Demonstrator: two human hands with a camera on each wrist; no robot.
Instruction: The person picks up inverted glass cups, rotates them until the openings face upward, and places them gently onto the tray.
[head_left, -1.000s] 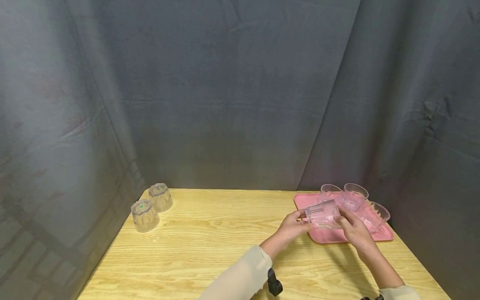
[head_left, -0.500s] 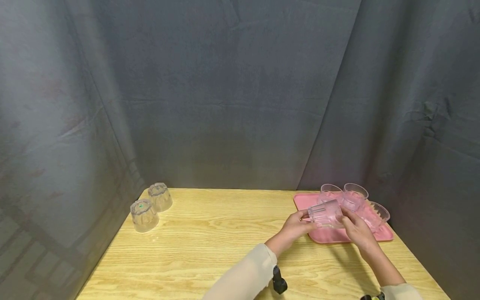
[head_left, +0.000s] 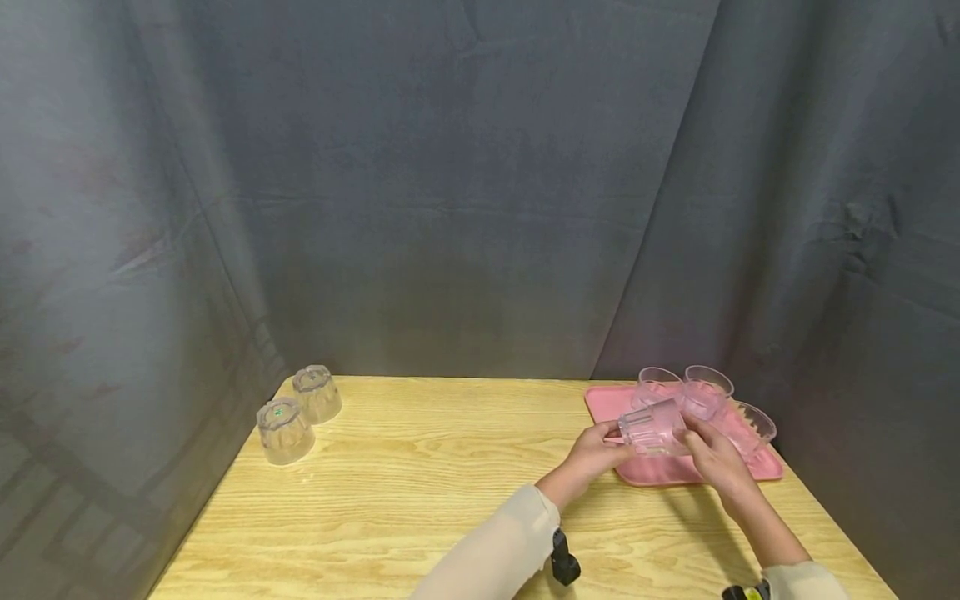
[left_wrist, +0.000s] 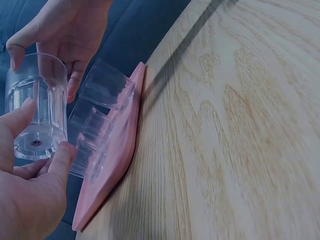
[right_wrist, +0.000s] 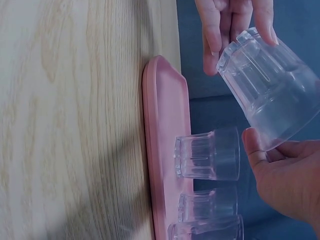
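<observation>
Both hands hold one clear fluted drinking glass point(head_left: 651, 429), tipped onto its side above the front of a pink tray point(head_left: 660, 477). My left hand point(head_left: 592, 454) grips it at the base end, thumb and fingers on either side. At the rim end, my right hand point(head_left: 716, 460) has its thumb on the near side, as the right wrist view also shows the glass point(right_wrist: 270, 85) between the two hands. Three similar glasses, a back-left one point(head_left: 658, 390), a back-middle one point(head_left: 707, 396) and a right one point(head_left: 753, 429), stand mouth up on the tray.
Two more glasses rest upside down at the table's left edge, a front one point(head_left: 286, 433) and one behind it point(head_left: 318, 396). The wooden table point(head_left: 420, 467) is bordered by grey curtains point(head_left: 450, 208) at the back and sides.
The held glass and both hands have shifted slightly to the right over the tray. The grip looks the same, and the other glasses stay where they stood.
</observation>
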